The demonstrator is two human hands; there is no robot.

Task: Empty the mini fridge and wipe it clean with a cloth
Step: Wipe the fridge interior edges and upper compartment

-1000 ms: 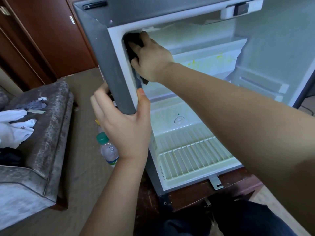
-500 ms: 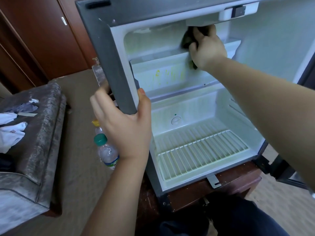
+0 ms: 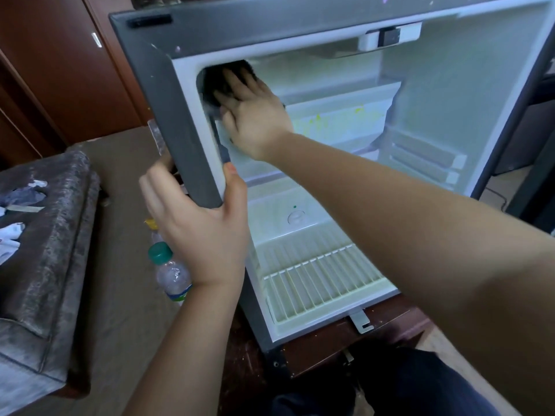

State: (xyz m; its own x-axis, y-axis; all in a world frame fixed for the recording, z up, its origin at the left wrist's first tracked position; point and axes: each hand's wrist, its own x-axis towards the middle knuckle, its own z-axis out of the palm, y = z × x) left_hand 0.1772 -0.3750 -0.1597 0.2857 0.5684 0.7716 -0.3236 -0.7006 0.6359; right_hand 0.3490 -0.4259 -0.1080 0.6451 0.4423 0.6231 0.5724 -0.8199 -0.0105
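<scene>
The mini fridge (image 3: 444,94) stands open in front of me, white inside, with a wire shelf (image 3: 324,280) low down and yellow-green specks on the upper tray (image 3: 339,121). My right hand (image 3: 255,118) presses the dark cloth (image 3: 220,81) with flat, spread fingers into the top left corner. My left hand (image 3: 198,226) grips the grey left wall's front edge, thumb inside. The cavity lies open to my right

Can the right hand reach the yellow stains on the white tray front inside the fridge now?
Probably yes. The right hand presses the dark cloth on the upper left inner wall; the yellow stains lie just to its right, with nothing between them and the mini fridge open.
</scene>
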